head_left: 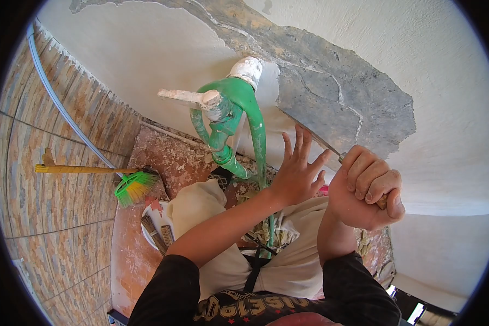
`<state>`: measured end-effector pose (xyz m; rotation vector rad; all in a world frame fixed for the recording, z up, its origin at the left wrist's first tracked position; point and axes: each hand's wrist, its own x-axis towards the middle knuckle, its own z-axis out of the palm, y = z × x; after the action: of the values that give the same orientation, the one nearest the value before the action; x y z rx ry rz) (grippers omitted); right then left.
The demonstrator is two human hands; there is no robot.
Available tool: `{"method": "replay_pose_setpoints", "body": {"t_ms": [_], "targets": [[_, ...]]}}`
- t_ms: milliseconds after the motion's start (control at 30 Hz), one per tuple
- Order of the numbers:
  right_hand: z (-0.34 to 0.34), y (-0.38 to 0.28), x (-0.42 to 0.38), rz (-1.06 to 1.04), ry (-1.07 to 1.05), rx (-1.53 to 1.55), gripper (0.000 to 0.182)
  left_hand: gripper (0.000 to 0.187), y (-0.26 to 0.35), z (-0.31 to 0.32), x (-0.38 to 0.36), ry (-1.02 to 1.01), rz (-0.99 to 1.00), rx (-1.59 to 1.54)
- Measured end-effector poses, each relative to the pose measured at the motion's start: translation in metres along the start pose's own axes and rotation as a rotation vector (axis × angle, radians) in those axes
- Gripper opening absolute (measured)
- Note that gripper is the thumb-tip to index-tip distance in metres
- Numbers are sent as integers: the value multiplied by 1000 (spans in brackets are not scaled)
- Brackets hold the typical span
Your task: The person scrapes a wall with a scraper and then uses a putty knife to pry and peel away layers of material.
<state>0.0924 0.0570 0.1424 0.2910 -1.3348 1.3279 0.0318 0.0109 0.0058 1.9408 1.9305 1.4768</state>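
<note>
My right hand (364, 190) is closed in a fist around the handle of a scraper (325, 143). A bit of the handle shows below the fist; the rest is hidden by the fingers. The thin metal blade is seen nearly edge-on, slanting up and left to the lower edge of a bare grey patch (348, 89) in the white wall. My left hand (297, 178) is open, fingers spread, with its fingertips right by the blade. To its left, a green pipe (228, 122) with white-smeared ends comes out of the wall and bends down to the floor.
A broom (137, 187) with green and yellow bristles leans at the left, close to a pale blue tube (65, 111). Beside my knee sits a white bucket (165, 212) with tools in it. White debris covers the reddish floor (165, 155). Stone-look tiles (54, 206) lie at the left.
</note>
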Motion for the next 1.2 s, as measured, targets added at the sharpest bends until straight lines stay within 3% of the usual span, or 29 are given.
{"method": "replay_pose_setpoints", "body": {"t_ms": [1200], "targets": [[6, 1, 1, 37, 31, -21, 38, 52, 0, 0, 1, -31, -12, 33]]}}
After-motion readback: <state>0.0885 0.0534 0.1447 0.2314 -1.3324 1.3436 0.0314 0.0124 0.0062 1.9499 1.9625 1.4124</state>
